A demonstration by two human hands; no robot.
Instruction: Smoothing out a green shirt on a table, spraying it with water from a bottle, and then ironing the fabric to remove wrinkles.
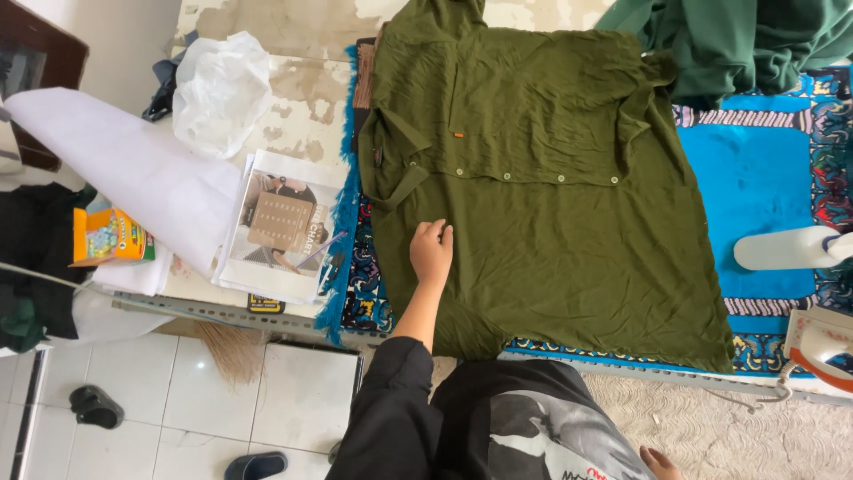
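An olive green shirt (551, 178) with a row of small buttons lies spread flat on a blue patterned mat (755, 169). My left hand (432, 251) rests on the shirt near its left edge, fingers curled loosely and holding nothing. My right hand is out of view. A dark sleeve covers my left upper arm.
An iron (822, 342) stands at the right edge, beside a white spray bottle (786, 247). More green cloth (737, 36) is piled at the top right. Printed papers (280, 227), a white plastic bag (220, 89) and a coloured box (111, 236) lie at the left. Sandals sit on the tiled floor (267, 391).
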